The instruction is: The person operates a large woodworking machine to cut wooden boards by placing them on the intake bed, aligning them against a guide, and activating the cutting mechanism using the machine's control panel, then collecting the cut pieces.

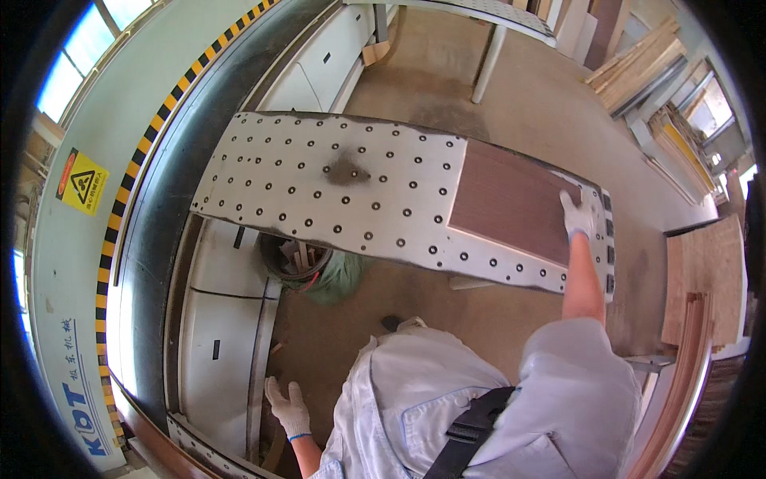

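Note:
A brown wood-grain board (511,195) lies flat at the right end of a pale table (279,172) dotted with round dark studs. My right hand (578,215), in a white knit glove, reaches out at full arm's length and rests on the board's right edge. Its fingers point away from me and stand apart. Low on the left, beside my body, my left hand (289,409) hangs in the air in a matching glove. Its thumb and fingers are spread, with nothing in them.
Along the left runs a long machine (88,263) with a black-and-yellow striped edge and a yellow warning sign (82,184). Under the table stands a green bin (331,275) of offcuts. Board stacks (702,279) line the right side; another studded table (499,14) is at the back.

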The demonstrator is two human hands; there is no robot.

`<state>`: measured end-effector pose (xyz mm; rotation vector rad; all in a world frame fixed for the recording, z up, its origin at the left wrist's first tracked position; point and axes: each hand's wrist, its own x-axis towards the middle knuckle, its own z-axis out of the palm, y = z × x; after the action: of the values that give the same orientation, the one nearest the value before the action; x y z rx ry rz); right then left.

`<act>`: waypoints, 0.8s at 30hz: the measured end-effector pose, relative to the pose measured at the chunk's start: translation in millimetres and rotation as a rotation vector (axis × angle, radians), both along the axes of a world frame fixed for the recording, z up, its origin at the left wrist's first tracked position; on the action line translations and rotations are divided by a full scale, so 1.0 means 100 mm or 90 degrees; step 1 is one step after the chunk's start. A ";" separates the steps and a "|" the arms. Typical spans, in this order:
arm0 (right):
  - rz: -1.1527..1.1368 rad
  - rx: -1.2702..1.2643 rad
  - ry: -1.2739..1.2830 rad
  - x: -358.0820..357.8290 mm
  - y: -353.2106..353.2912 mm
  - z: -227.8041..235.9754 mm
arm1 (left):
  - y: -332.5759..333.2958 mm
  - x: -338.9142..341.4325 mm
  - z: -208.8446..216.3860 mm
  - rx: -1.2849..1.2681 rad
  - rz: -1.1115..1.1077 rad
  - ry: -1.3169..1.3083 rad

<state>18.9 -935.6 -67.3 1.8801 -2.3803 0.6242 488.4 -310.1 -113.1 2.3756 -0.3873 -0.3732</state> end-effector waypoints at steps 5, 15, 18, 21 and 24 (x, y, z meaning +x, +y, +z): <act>0.108 0.052 -0.091 0.52 0.21 -0.19 | -0.31 0.08 0.04 0.029 0.011 0.151; 0.455 0.078 0.030 4.01 0.97 -0.22 | -1.90 0.80 0.15 -0.237 -0.155 0.594; 0.526 0.188 -0.039 5.13 1.73 0.00 | -2.46 1.05 -0.31 -0.567 -0.030 0.849; 0.649 0.153 -0.054 5.82 2.23 -0.24 | -2.59 1.58 -0.14 -0.706 0.100 0.650; 0.609 0.017 -0.567 6.35 2.55 -0.82 | -1.91 2.32 0.17 -0.582 0.195 0.526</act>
<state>653.8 -680.1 -149.0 3.1956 -1.5187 1.7776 720.3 -501.4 -95.8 1.2145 0.1816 -0.7778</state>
